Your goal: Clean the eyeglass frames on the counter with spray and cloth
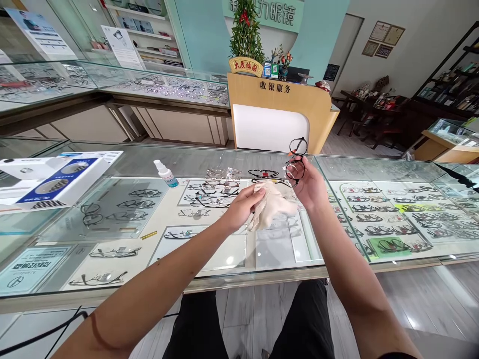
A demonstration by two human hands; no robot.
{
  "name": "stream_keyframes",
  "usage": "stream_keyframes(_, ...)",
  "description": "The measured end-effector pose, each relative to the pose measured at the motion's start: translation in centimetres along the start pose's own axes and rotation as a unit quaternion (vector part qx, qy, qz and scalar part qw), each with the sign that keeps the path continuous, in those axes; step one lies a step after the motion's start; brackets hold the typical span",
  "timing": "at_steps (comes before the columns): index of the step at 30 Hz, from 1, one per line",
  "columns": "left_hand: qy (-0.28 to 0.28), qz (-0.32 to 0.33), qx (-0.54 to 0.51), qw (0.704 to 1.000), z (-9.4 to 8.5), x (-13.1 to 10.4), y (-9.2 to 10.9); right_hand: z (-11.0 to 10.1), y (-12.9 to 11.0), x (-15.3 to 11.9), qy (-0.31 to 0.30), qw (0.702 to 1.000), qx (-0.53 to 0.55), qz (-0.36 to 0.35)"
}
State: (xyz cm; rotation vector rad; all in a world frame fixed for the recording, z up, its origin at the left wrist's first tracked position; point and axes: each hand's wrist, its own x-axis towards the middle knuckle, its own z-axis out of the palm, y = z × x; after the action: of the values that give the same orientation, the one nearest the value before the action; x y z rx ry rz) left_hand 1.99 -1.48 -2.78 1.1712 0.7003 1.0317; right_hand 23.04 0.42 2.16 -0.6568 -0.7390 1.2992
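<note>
Glass-topped display counters [215, 249] run through an eyewear shop, with a wooden cash desk [268, 94] and a leafy plant [245, 37] behind, as a person handles a pair of dark-rimmed glasses [298, 153] above the nearest case. The right hand [313, 183] pinches the glasses near the middle, raised clear of the counter and turned on end, one round lens above the other, a grip that likely leaves most of both lenses uncovered. The left hand [245, 203] closes thumb against fingers on a crumpled pale cloth [275, 207], whose loose folds hang just beside the glasses; whether the two touch is hard to tell. Toward the left stand a spray bottle [166, 174] of blue liquid and a blue-and-white box [62, 182], apparently set aside to leave working room. Rows of spectacles [389, 229] lie flat to the right, spaced probably so that each can be viewed.
</note>
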Motion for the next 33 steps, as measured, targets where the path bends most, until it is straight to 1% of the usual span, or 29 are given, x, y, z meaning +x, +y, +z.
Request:
stream_keyframes(4,-0.083,-0.033,0.06,0.994,0.3,-0.5,0.2,0.2,0.0,-0.1,-0.005,1.0,-0.006,0.005)
stream_keyframes(7,-0.169,-0.053,0.119,0.977,0.3,-0.7,0.7,0.2,0.1,-0.1,-0.018,1.0,-0.001,0.007)
stream_keyframes(9,-0.251,-0.066,0.165,0.951,0.3,-0.8,1.2,0.1,0.2,0.0,-0.021,1.0,-0.008,0.007)
stream_keyframes(11,-0.341,-0.073,0.209,0.914,0.5,-1.0,1.5,-0.1,0.3,0.1,-0.024,0.999,-0.021,0.008)
stream_keyframes(12,-0.375,-0.074,0.229,0.895,0.6,-1.0,1.6,-0.1,0.4,0.1,-0.027,0.999,-0.028,0.008)
stream_keyframes(13,-0.394,-0.071,0.248,0.882,0.6,-1.1,1.6,-0.2,0.5,0.1,-0.031,0.999,-0.035,0.006)
stream_keyframes(14,-0.391,-0.064,0.269,0.878,0.7,-1.1,1.6,-0.2,0.5,0.2,-0.036,0.998,-0.042,0.003)
stream_keyframes(15,-0.364,-0.05,0.292,0.883,0.7,-1.1,1.6,-0.2,0.6,0.1,-0.042,0.998,-0.048,0.0)
stream_keyframes(16,-0.316,-0.026,0.316,0.894,0.6,-1.0,1.5,-0.2,0.6,0.1,-0.051,0.997,-0.054,-0.003)
stream_keyframes(17,-0.247,0.013,0.34,0.907,0.4,-0.9,1.4,-0.2,0.6,0.0,-0.061,0.996,-0.061,-0.004)
stream_keyframes(18,-0.165,0.066,0.363,0.915,0.2,-0.7,1.2,-0.2,0.6,-0.1,-0.071,0.995,-0.07,-0.004)
stream_keyframes(19,-0.079,0.129,0.384,0.911,-0.2,-0.5,1.1,-0.2,0.6,-0.2,-0.081,0.993,-0.082,-0.001)
stream_keyframes(20,0.0,0.196,0.401,0.895,-0.6,-0.2,1.1,-0.2,0.6,-0.4,-0.091,0.991,-0.097,0.005)
stream_keyframes(21,0.062,0.259,0.416,0.87,-1.1,0.1,1.0,-0.2,0.6,-0.5,-0.101,0.988,-0.117,0.011)
stream_keyframes(22,0.105,0.312,0.43,0.841,-1.5,0.3,1.0,-0.2,0.6,-0.7,-0.112,0.984,-0.14,0.017)
stream_keyframes(23,0.128,0.352,0.445,0.814,-1.9,0.6,1.0,-0.3,0.6,-0.8,-0.124,0.979,-0.162,0.02)
stream_keyframes(25,0.139,0.399,0.476,0.771,-2.6,1.0,1.0,-0.4,0.6,-0.9,-0.154,0.966,-0.206,0.02)
stream_keyframes(27,0.134,0.422,0.505,0.741,-3.1,1.2,1.2,-0.6,0.6,-1.0,-0.188,0.949,-0.252,0.016)
stream_keyframes(28,0.13,0.428,0.516,0.73,-3.2,1.3,1.3,-0.6,0.6,-1.0,-0.205,0.94,-0.273,0.014)
stream_keyframes(30,0.117,0.431,0.529,0.722,-3.3,1.5,1.4,-0.6,0.5,-1.0,-0.233,0.923,-0.306,0.015)
stream_keyframes(33,0.091,0.417,0.535,0.73,-3.4,1.5,1.7,-0.5,0.1,-1.0,-0.253,0.912,-0.32,0.028)
